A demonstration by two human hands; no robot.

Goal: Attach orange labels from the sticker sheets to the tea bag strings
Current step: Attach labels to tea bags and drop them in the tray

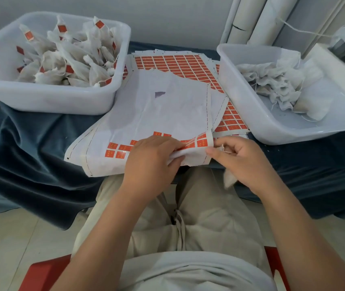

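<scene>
Orange labels [117,151] line the near edge of a sticker sheet [146,110] on blue cloth [30,133]. Left hand [152,162] pinches that edge; right hand [241,162] pinches a tea bag string [223,148], the tea bag [228,178] dangling below.

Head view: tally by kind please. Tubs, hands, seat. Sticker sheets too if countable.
White plastic tubs: 2 (tub of labelled tea bags, tub of unlabelled tea bags)
Hands: 2 (left hand, right hand)
Red seat: 1
Sticker sheets: overlapping stack, cannot count
Total: 5
</scene>
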